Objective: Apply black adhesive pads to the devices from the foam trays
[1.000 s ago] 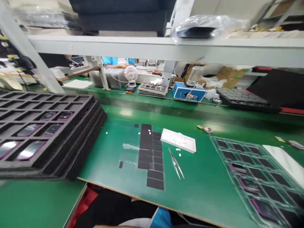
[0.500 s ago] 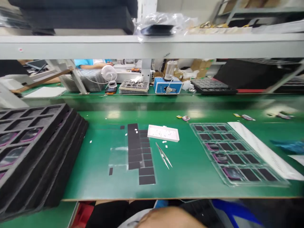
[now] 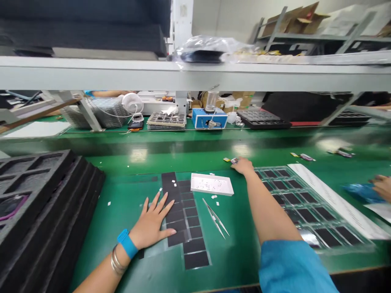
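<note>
My left hand (image 3: 152, 224) lies flat with fingers spread over the left edge of a strip of black rectangular stickers (image 3: 169, 183) and its clear backing. Stretched to the back of the bench, my right hand (image 3: 243, 165) has its fingertips closed on a small purple-rimmed part (image 3: 234, 160) with a yellow tab; the fingers partly cover it. A second strip of black stickers (image 3: 194, 245) sits beside the first. Metal tweezers (image 3: 216, 219) lie to the right of the strips. Behind them is a shallow white box (image 3: 224, 186) holding tiny pieces.
A clear tray (image 3: 351, 246) with black rectangles stands at right, partly under my right arm. Stacked black foam trays (image 3: 76, 191) rise at left. More purple-rimmed parts (image 3: 306, 157) lie farther right. Another person's hand (image 3: 383, 187) is at the right edge by blue plastic (image 3: 359, 191).
Both my hands have come into view over the bench: the left onto the sticker strip, the right to the purple-rimmed part. The view has shifted, and another person's hand appears at right.
</note>
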Available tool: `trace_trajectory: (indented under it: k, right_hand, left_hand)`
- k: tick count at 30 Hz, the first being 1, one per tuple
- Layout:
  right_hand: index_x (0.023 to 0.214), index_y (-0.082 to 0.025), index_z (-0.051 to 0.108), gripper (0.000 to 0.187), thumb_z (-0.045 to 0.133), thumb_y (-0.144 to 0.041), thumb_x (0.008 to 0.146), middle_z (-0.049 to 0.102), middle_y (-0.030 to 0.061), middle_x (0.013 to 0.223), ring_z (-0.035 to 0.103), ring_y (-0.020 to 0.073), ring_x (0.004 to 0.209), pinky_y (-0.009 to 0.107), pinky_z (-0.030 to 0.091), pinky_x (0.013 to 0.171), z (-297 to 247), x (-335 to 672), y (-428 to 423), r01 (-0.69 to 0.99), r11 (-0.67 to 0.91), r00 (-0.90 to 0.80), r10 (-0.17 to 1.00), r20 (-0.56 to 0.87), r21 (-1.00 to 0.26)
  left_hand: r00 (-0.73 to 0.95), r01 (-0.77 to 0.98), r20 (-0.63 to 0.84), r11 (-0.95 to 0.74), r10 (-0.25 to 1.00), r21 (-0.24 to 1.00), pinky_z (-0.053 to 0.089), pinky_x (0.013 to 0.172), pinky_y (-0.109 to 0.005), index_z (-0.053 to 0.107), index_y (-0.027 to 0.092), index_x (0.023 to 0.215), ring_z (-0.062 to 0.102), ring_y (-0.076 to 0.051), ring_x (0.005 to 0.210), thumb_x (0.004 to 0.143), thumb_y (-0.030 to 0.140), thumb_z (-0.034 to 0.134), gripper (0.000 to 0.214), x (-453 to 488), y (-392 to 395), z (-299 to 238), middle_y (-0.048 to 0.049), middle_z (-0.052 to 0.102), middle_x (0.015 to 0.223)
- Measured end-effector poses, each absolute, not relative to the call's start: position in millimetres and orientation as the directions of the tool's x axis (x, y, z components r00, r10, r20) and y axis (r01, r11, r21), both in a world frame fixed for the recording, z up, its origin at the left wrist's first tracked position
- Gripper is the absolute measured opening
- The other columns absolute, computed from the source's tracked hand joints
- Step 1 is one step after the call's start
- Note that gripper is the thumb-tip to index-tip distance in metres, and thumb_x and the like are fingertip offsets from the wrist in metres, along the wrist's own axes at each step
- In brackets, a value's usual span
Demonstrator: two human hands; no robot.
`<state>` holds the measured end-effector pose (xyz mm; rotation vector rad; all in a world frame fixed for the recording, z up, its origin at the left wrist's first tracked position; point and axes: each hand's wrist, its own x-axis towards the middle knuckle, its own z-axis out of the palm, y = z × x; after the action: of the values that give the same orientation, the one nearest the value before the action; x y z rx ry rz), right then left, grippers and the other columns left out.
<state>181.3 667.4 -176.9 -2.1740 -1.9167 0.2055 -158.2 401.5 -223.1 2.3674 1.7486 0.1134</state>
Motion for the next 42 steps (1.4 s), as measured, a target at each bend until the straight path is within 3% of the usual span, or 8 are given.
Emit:
trace_trajectory:
  k: [6, 11, 14, 17, 21, 26, 31, 42]
  right_hand:
    - [0.084, -0.011, 0.069, 0.028, 0.063, -0.035, 0.071, 0.066, 0.0184, 0.09, 0.062, 0.0321, 0.086, 0.034, 0.046, 0.067, -182.5, 180.0, 683.3, 0.98, -0.114, 0.114, 0.993, -0.011, -0.162]
    - [0.1, -0.016, 0.065, 0.036, 0.065, -0.027, 0.066, 0.065, 0.0129, 0.099, 0.059, 0.0296, 0.095, 0.039, 0.046, 0.084, -158.9, 153.0, 630.6, 0.927, 0.317, -0.174, 0.836, 0.52, -0.201]
    - [0.11, -0.019, 0.059, 0.042, 0.063, -0.028, 0.07, 0.063, 0.0087, 0.109, 0.056, 0.0276, 0.103, 0.044, 0.043, 0.093, -142.9, 112.5, 561.7, 0.721, 0.661, -0.404, 0.643, 0.651, -0.206]
    - [0.117, -0.024, 0.052, 0.045, 0.062, -0.026, 0.073, 0.062, 0.0049, 0.112, 0.055, 0.024, 0.107, 0.047, 0.034, 0.104, -141.1, 67.1, 496.5, 0.441, 0.845, -0.609, 0.528, 0.592, -0.301]
    - [0.115, -0.027, 0.05, 0.045, 0.063, -0.019, 0.072, 0.063, 0.0033, 0.104, 0.057, 0.0214, 0.098, 0.05, 0.033, 0.104, -161.4, 29.4, 454.2, 0.203, 0.881, -0.708, 0.434, 0.558, -0.427]
    - [0.111, -0.026, 0.053, 0.043, 0.062, -0.014, 0.072, 0.062, 0.0064, 0.112, 0.052, 0.0231, 0.107, 0.046, 0.044, 0.094, -181.5, 19.3, 446.5, 0.122, 0.823, -0.64, 0.493, 0.589, -0.555]
    - [0.087, -0.025, 0.064, 0.012, 0.063, -0.018, 0.078, 0.062, 0.0059, 0.111, 0.055, 0.0225, 0.105, 0.043, 0.046, 0.09, -183.5, 16.0, 440.3, 0.11, 0.706, -0.507, 0.645, 0.572, -0.699]
    - [0.08, -0.024, 0.066, 0.007, 0.061, -0.02, 0.082, 0.065, 0.0048, 0.094, 0.059, 0.0206, 0.092, 0.04, 0.049, 0.081, -192.5, 9.4, 436.6, 0.117, 0.691, -0.501, 0.662, 0.558, -0.714]
  left_hand:
    - [0.321, 0.914, -0.125, -0.273, 0.939, 0.299, 0.005, 0.106, -0.065, 0.018, 0.031, 0.145, 0.001, -0.034, 0.14, 0.076, 0.066, 0.051, 0.084, -164.5, 400.0, -212.7, -0.0065, 0.007, 0.153]
    - [0.207, 0.814, 0.014, -0.181, 0.978, 0.552, 0.008, 0.111, -0.056, 0.039, 0.028, 0.138, 0.011, -0.029, 0.14, 0.083, 0.053, 0.051, 0.062, -171.3, 402.9, -199.6, -0.006, 0.021, 0.151]
    - [-0.017, 0.528, 0.081, -0.06, 0.997, 0.847, 0.023, 0.111, -0.045, 0.049, 0.021, 0.131, 0.032, -0.026, 0.133, 0.086, 0.049, 0.048, 0.052, -173.1, 401.9, -188.5, -0.0097, 0.042, 0.141]
    - [0.019, 0.032, -0.041, 0.04, 0.999, 0.999, 0.032, 0.106, -0.043, 0.049, 0.02, 0.131, 0.047, -0.025, 0.122, 0.087, 0.046, 0.05, 0.051, -172.3, 398.6, -181.8, -0.0114, 0.055, 0.129]
    - [0.278, -0.343, -0.05, 0.148, 0.959, 0.928, 0.041, 0.098, -0.038, 0.052, 0.018, 0.129, 0.055, -0.024, 0.112, 0.08, 0.037, 0.064, 0.054, -168.4, 393.1, -185.7, -0.0125, 0.061, 0.121]
    - [0.269, -0.401, -0.135, 0.238, 0.954, 0.885, 0.05, 0.079, -0.029, 0.062, 0.016, 0.116, 0.063, -0.017, 0.087, 0.071, 0.025, 0.074, 0.047, -169.5, 391.1, -195.2, -0.008, 0.066, 0.101]
    - [0.264, -0.536, -0.149, 0.273, 0.953, 0.798, 0.052, 0.076, -0.027, 0.064, 0.018, 0.11, 0.062, -0.014, 0.081, 0.068, 0.021, 0.077, 0.043, -170.6, 389.2, -195.1, -0.0062, 0.064, 0.097]
    - [0.233, -0.491, -0.018, 0.134, 0.972, 0.861, 0.049, 0.072, -0.02, 0.063, 0.017, 0.104, 0.059, -0.011, 0.081, 0.064, 0.009, 0.077, 0.044, -165.2, 393.1, -202.1, -0.0032, 0.064, 0.092]
